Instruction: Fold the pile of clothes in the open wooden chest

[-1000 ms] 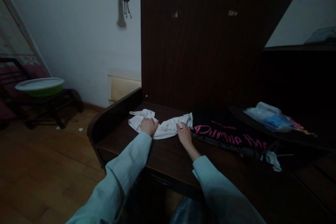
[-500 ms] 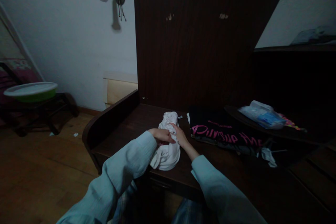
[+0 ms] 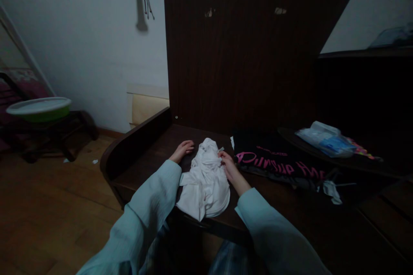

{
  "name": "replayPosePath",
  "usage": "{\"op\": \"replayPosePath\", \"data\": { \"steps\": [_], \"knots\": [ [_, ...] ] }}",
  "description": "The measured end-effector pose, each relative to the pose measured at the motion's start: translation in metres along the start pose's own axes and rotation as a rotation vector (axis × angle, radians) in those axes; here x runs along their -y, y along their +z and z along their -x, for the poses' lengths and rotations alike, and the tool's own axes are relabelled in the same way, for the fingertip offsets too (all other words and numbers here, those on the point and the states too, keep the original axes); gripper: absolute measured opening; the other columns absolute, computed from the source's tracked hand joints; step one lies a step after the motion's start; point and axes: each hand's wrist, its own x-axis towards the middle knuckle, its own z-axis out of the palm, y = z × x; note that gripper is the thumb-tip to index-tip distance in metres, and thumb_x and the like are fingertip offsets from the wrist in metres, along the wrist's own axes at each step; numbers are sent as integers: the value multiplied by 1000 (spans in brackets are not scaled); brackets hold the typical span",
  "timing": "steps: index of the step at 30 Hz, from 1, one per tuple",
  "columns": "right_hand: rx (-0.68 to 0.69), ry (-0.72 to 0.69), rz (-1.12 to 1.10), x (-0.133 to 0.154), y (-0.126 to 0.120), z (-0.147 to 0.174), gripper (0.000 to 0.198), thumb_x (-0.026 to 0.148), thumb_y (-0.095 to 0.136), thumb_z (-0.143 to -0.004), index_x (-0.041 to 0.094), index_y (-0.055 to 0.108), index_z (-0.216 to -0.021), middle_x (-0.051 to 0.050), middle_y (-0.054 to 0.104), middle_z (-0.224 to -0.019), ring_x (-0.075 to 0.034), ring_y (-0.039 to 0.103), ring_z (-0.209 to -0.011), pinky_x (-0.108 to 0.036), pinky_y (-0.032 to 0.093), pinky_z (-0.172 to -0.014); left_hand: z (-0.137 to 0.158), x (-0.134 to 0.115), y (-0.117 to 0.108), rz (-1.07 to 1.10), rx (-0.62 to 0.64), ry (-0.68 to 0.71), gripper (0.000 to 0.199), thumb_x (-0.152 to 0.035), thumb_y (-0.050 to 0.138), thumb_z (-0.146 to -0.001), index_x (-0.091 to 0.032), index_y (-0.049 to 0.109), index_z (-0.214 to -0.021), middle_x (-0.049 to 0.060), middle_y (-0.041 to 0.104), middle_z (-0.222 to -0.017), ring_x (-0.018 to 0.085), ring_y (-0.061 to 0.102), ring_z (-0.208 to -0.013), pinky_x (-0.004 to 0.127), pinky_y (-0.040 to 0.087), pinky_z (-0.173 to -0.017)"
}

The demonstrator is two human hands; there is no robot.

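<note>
A crumpled white cloth garment (image 3: 208, 180) lies on the dark wooden desk (image 3: 148, 154), spread lengthwise with its wider end over the front edge. Left of its upper part is my left hand (image 3: 183, 151), apart from the fabric, with loosely bent fingers and nothing in them. My right hand (image 3: 228, 165) has its fingertips closed at the garment's upper right edge, pinching the fabric there. A small pale tag-like piece sticks out by those fingers. What kind of garment it is does not show.
Folded black clothing with pink lettering (image 3: 277, 163) lies on the right, near a plastic packet (image 3: 325, 139) on a dark round surface. A raised side panel (image 3: 135, 137) bounds the desk's left. Farther left, a green basin (image 3: 41, 109) rests on a dark chair.
My hands have moved apart from the middle of the garment, the left one off it to the left. The garment now lies wider and flatter, its lower end more spread out.
</note>
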Motion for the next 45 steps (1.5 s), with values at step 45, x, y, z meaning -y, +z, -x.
{"op": "replayPosePath", "data": {
  "steps": [45],
  "knots": [
    [-50, 23, -176, -10, 3, -3, 26, 18, 55, -50, 20, 61, -76, 1, 67, -74, -17, 60, -77, -26, 46, -64, 11, -1, 2, 387, 148, 93, 24, -12, 50, -51, -12, 63, -71, 1, 62, -61, 14, 54, -57, 23, 40, -56]
  ]
}}
